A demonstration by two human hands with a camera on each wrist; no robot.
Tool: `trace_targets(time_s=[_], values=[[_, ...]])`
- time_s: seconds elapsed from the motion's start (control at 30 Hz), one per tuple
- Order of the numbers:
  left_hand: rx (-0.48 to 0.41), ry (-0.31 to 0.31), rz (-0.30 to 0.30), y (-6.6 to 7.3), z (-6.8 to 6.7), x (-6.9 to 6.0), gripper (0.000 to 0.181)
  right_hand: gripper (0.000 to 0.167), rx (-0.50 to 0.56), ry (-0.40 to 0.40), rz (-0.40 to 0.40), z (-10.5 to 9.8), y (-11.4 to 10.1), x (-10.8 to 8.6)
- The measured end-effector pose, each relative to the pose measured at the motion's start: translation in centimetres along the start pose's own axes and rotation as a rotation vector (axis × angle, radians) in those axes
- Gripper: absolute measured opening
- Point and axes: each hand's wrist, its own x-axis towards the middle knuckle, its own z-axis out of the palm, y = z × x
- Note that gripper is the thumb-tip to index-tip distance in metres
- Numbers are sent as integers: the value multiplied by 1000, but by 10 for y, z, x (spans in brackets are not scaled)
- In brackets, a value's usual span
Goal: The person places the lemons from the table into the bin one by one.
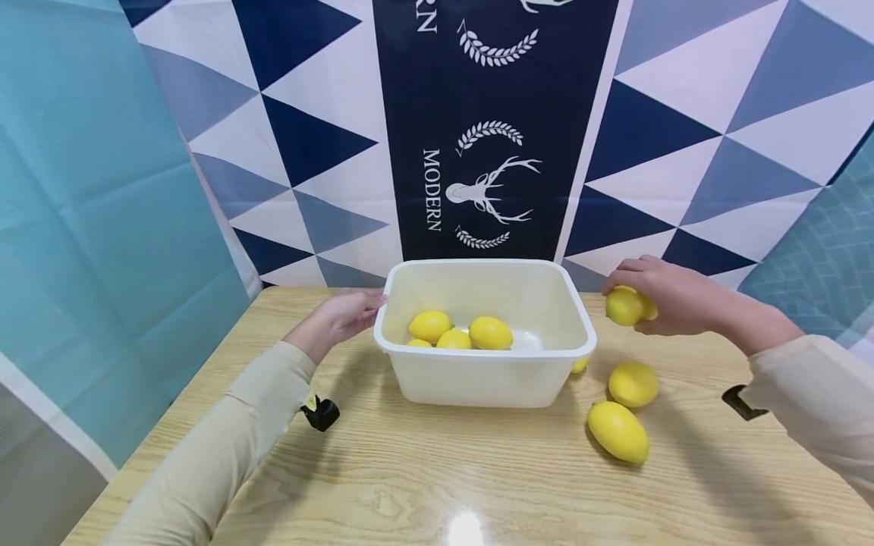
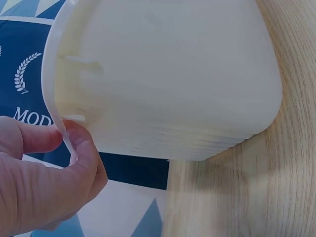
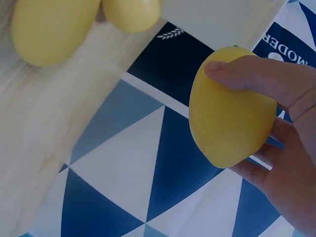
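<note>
A white plastic bin (image 1: 471,379) stands at the middle of the table with several lemons inside, among them one at its left (image 1: 429,326) and one near its centre (image 1: 490,333). The left hand (image 1: 348,312) pinches the bin's left rim; in the left wrist view, thumb and fingers of that hand (image 2: 54,173) clasp the rim (image 2: 49,84). To the right of the bin, the right hand (image 1: 672,294) holds a lemon (image 1: 625,305) above the table. The right wrist view shows this lemon (image 3: 229,113) between the thumb and fingers of the hand (image 3: 281,118).
Two lemons lie on the wooden table (image 1: 410,470) right of the bin, a rounder one (image 1: 633,384) and a longer one (image 1: 617,432). Another lemon (image 1: 580,365) shows partly behind the bin's right side. A patterned cloth (image 1: 328,136) hangs behind, a teal one (image 1: 116,189) at the left.
</note>
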Motion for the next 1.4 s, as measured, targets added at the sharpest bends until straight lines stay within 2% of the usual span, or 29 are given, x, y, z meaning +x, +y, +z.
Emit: trace_targets(time_s=[0.37, 0.63, 0.9, 1.17, 1.4], values=[[26, 5, 4, 1, -2, 1, 45, 56, 43, -42, 70, -16, -11, 20], [24, 16, -1, 2, -2, 1, 45, 58, 37, -43, 55, -33, -19, 40], [-3, 37, 0, 2, -2, 0, 45, 55, 35, -79, 51, -47, -33, 58], [7, 25, -17, 0, 2, 2, 45, 50, 71, -184, 90, -54, -44, 69], [1, 7, -9, -5, 1, -1, 45, 46, 88, -250, 80, -52, -55, 85]])
